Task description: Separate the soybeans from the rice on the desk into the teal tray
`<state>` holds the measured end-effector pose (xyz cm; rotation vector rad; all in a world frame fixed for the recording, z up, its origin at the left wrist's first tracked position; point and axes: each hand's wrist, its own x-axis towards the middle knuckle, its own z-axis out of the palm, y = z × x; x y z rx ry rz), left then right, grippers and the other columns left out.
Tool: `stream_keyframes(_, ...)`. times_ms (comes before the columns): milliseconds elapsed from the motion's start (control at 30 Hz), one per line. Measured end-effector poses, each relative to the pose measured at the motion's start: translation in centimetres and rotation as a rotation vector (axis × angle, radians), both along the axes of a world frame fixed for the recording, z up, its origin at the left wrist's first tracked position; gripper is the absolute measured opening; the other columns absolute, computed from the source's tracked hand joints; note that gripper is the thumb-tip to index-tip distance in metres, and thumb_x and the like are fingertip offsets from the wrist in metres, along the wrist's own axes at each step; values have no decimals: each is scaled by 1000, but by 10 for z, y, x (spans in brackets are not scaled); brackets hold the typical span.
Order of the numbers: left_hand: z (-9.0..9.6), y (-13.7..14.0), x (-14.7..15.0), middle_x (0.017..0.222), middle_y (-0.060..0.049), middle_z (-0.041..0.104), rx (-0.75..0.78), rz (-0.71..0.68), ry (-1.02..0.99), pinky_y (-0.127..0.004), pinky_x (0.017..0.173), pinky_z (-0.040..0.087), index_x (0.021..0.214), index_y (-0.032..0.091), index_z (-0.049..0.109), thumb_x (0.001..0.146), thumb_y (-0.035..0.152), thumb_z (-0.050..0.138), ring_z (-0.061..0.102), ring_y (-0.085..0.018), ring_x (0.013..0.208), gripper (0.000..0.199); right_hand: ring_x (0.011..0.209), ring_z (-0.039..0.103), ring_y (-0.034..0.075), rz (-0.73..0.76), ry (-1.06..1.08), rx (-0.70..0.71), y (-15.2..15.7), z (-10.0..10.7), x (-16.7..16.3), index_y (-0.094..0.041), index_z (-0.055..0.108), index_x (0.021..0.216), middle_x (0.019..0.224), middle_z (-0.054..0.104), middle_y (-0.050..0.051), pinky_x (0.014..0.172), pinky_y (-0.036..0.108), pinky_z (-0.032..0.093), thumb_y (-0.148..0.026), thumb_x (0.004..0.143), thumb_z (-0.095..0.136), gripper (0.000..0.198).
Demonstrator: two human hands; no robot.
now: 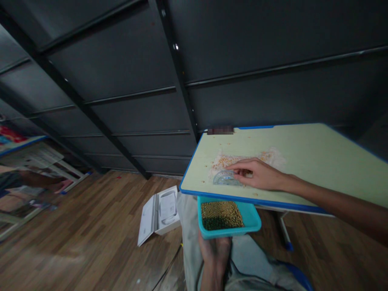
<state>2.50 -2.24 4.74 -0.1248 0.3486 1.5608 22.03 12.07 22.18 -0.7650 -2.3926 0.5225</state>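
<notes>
My left hand (214, 252) supports a turquoise plastic tray (253, 222) from below, just under the table's front edge. Pale yellow beans (224, 210) and dark green beans (212, 223) fill much of the tray, leaving its right end bare. My right hand (256, 173) is over the tabletop, its thumb and fingers closed on the right side of a clear protractor (222, 178) lying on the surface. Beside the protractor, a spread of whitish grains or powder (277, 157) is mixed with yellow-orange beans (224, 161). Single beans lie scattered around it.
The pale green table (309, 161) has a blue edge. A blurred dark object (220, 130) lies at its back left. On the wooden floor are an open white box (162, 212) and a cable (168, 266). Another person's leg (39, 182) shows by a desk at left. A dark panelled wall (136, 81) stands behind.
</notes>
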Motion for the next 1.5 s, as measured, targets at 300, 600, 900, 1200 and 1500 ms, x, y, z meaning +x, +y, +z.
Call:
stream_keyframes(300, -1, -1, 0, 121, -7, 78, -11, -6, 0, -61, 118, 38, 115, 28, 78, 104, 35, 40, 68, -30, 121, 40, 83, 70, 19, -205, 56, 53, 8, 2, 3, -22, 73, 126, 107, 78, 7, 76, 33, 54, -28, 98, 59, 31)
stream_keyframes(600, -4, -1, -1, 121, -7, 78, 10, -11, 28, -60, 119, 37, 116, 28, 78, 103, 33, 43, 66, -30, 123, 37, 89, 71, 21, -210, -19, 138, 10, -2, 5, -25, 72, 130, 109, 78, 7, 77, 33, 54, -28, 101, 56, 33)
stream_keyframes(900, -6, 0, -2, 131, -7, 74, 49, -20, 25, -59, 120, 37, 124, 30, 73, 103, 32, 44, 62, -30, 129, 36, 100, 72, 24, -158, -51, 131, 9, -4, 4, -27, 70, 134, 120, 77, 6, 87, 38, 55, -27, 102, 54, 35)
stream_keyframes(1200, -3, -1, -1, 123, -6, 77, 40, -22, 38, -59, 118, 38, 119, 31, 76, 103, 31, 43, 66, -30, 124, 36, 108, 73, 25, -85, -9, 76, 6, -3, 2, -28, 70, 134, 125, 75, 7, 96, 42, 57, -27, 101, 58, 35)
stream_keyframes(1500, -2, 0, -1, 123, -6, 77, 5, -13, 23, -60, 118, 38, 118, 29, 77, 104, 32, 42, 66, -30, 123, 38, 110, 72, 23, 21, 15, 72, 0, -1, -2, -29, 70, 134, 125, 76, 5, 102, 42, 54, -26, 101, 58, 35)
